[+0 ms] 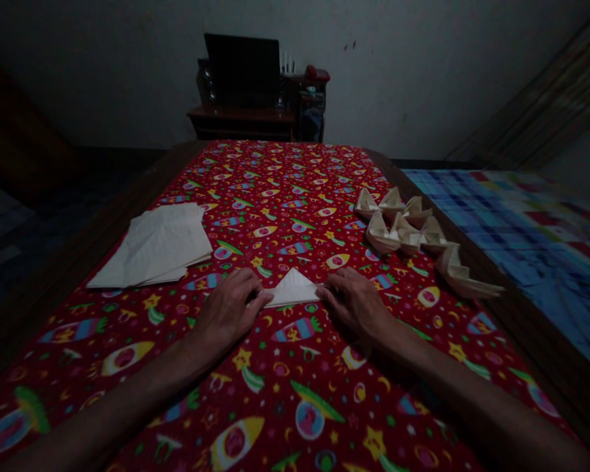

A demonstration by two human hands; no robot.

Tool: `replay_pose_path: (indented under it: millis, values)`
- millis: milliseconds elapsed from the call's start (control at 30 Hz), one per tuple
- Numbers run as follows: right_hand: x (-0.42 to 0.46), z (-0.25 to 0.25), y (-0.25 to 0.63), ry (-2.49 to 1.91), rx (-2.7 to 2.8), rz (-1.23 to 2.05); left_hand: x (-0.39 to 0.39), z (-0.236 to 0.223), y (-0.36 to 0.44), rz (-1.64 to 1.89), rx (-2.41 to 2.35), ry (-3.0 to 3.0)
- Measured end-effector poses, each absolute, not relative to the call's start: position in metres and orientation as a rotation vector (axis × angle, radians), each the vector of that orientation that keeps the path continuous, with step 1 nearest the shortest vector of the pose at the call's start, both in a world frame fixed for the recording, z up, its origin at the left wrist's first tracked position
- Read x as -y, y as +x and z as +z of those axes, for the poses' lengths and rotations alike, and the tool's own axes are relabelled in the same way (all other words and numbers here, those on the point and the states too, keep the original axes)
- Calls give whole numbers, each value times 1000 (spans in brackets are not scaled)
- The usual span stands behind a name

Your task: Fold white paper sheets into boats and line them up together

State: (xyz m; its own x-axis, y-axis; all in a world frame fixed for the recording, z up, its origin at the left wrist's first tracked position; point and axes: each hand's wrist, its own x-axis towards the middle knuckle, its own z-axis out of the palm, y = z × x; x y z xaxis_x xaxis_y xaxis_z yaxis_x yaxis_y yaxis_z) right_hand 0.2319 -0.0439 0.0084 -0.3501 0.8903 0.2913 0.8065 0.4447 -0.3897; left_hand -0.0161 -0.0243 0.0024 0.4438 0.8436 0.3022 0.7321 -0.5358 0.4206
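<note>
Though dimly lit, the folded paper [294, 287] seems white and triangular-topped.

Home interior, dim room

Reads as a lived-in room in a home. Dark flat screen [243, 69] at 12 o'clock, small speakers [206, 71] flanking it, on a wooden stand [243, 118]. Plain wall [383, 78] behind, a few marks on it. Blue plaid and patchwork cloth [501, 229] spread at 2 o'clock, like bedding. Table centre has a red cloth [295, 357] with cartoon rockets and stars. Household stuff, not office or shop.
</note>
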Motion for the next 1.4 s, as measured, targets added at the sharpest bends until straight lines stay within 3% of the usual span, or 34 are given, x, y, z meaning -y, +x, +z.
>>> replay_pose_path:
  millis: [267, 433, 633, 867, 967, 1133, 1400]
  values:
    - [44, 7, 234, -1459, 2245, 283, 27, 12, -14, 732, -1315, 2671]
    - [43, 4, 234, -1482, 2241, 207, 39, 15, -1, 460, -925, 2945]
    - [41, 0, 234, -1420, 2222, 153, 55, -1, 6, 395, -925, 2868]
    - [52, 3, 225, -1119, 2399, -217, 64, 6, 12, 366, -999, 2928]
    - [61, 5, 230, -908, 2643, -70, 65, 10, 7, 335, -1054, 2933]
    - [71, -5, 258, -977, 2677, 192, 64, 5, -15, 280, -1103, 2989]
    - [70, -5, 260, -976, 2655, 156, 67, 2, -43, 315, -1184, 3001]
